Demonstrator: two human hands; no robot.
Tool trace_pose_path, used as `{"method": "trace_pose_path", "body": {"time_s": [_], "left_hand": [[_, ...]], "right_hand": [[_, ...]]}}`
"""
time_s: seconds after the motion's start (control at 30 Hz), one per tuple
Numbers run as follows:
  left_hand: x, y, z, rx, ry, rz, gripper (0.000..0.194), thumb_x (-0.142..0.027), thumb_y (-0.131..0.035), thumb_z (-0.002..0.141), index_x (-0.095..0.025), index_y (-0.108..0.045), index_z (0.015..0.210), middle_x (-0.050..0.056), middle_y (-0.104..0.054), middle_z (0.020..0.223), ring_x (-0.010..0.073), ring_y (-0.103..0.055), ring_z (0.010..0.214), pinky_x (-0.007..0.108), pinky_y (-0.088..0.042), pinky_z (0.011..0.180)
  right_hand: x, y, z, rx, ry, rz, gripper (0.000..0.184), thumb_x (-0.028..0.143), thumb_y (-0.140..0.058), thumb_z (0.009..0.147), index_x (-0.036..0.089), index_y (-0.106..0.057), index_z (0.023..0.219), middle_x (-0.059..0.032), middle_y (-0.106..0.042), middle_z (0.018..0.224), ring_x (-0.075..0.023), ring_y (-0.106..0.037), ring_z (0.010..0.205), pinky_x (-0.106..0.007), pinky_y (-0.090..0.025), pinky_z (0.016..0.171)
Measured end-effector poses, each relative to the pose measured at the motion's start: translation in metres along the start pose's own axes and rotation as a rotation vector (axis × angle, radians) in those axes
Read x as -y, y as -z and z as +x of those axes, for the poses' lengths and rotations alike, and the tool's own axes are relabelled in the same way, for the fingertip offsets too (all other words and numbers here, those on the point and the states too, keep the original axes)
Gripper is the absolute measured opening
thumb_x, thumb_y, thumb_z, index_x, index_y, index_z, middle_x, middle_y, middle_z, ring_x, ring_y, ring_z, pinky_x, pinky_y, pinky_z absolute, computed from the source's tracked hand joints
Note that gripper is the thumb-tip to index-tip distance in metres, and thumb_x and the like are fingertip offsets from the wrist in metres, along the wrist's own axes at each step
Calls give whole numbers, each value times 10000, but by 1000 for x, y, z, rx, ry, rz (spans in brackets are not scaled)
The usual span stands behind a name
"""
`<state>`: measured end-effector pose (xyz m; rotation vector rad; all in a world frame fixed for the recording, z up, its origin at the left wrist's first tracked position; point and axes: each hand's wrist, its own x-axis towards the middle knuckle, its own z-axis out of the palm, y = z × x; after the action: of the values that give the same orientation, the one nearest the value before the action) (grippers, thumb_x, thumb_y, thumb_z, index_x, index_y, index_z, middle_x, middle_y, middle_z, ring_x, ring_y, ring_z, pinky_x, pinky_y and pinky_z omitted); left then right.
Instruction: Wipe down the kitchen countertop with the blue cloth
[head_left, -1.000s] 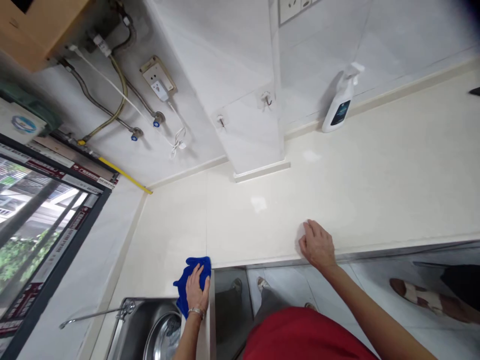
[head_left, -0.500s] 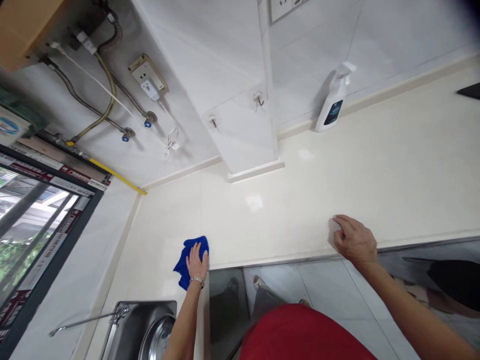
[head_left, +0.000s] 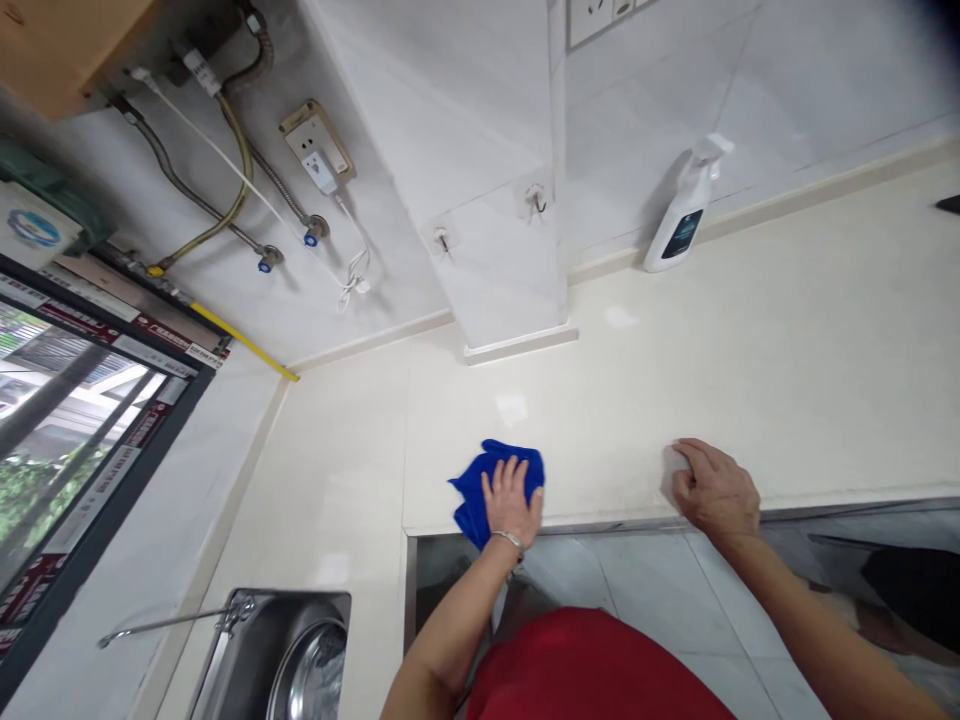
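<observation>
Cloth [head_left: 471, 488] right of sink [head_left: 259, 630], left hand [head_left: 514, 502] open atop; right hand [head_left: 718, 492] curled, grip unclear. Wiping looks partway tbh.

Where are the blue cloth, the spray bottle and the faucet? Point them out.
Blue cloth [head_left: 471, 491]: head view, on its uncovered left part.
Spray bottle [head_left: 682, 232]: head view, on its dark label.
Faucet [head_left: 174, 622]: head view, along its thin spout.
</observation>
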<state>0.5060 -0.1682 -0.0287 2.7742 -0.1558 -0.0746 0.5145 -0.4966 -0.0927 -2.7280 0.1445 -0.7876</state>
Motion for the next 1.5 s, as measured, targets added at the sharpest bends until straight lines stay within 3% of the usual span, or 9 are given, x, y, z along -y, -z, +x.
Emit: {"method": "trace_pose_path", "body": {"time_s": [0.17,0.33,0.53,0.67,0.87,1.03,1.13,1.2,1.5], "left_hand": [[-56,-21,1,55,-272,-36,584,-547,-368,965,-349,-355,1514,-25,-390,1611,223,-253,1522,589,-153,1284],[-54,-20,6,38,-391,18,582,-534,-445,949,-344,-393,1497,-1,-431,1586,232,-318,1493,576,-230,1267],[-12,2,9,-41,-268,91,536,-454,-554,915,-375,-479,1440,-20,-491,1544,204,-381,1461,497,-272,1262],[33,29,4,-87,-86,100,519,-369,-511,928,-300,-497,1442,46,-498,1539,255,-389,1459,560,-260,1247],[106,69,-4,-162,176,125,549,-411,-429,937,-204,-489,1442,114,-481,1544,294,-401,1448,593,-258,1227],[128,80,1,-211,348,160,600,-479,-355,949,-174,-459,1456,135,-447,1564,307,-369,1466,605,-248,1221],[116,67,9,-231,375,183,654,-516,-282,965,-154,-384,1500,151,-388,1599,327,-313,1493,646,-209,1219],[99,52,12,-204,290,191,647,-507,-293,968,-157,-377,1507,136,-395,1598,313,-306,1497,622,-199,1233],[-22,-7,11,-18,-426,240,538,-407,-414,974,-271,-421,1494,51,-471,1559,264,-369,1468,569,-270,1236]], "right_hand": [[1,-1,1,10,-11,7,478,170,-511,764,192,-616,1229,-94,-656,1273,-264,-612,1060,-386,-497,854],[3,-1,2,-5,8,-1,433,165,-490,800,198,-608,1215,-86,-661,1269,-251,-616,1065,-380,-495,852],[2,-4,2,-25,23,27,439,149,-485,804,195,-594,1227,-92,-658,1260,-252,-604,1101,-389,-487,884],[7,-1,5,-32,16,47,412,132,-483,802,186,-605,1192,-96,-660,1255,-253,-596,1123,-391,-484,906],[11,2,9,-42,-17,95,434,105,-488,793,181,-610,1202,-97,-654,1258,-241,-583,1131,-386,-470,928],[12,5,9,-30,-34,122,439,105,-491,797,181,-607,1213,-90,-649,1275,-232,-571,1151,-374,-452,950],[13,8,11,-27,-51,122,425,111,-495,802,178,-609,1206,-89,-651,1275,-234,-570,1153,-377,-445,959],[14,10,13,-20,-57,121,422,110,-494,800,176,-609,1200,-89,-651,1274,-233,-568,1155,-375,-442,963],[15,15,16,43,-89,118,451,112,-486,788,184,-599,1220,-89,-640,1290,-233,-549,1175,-373,-431,978]]}}
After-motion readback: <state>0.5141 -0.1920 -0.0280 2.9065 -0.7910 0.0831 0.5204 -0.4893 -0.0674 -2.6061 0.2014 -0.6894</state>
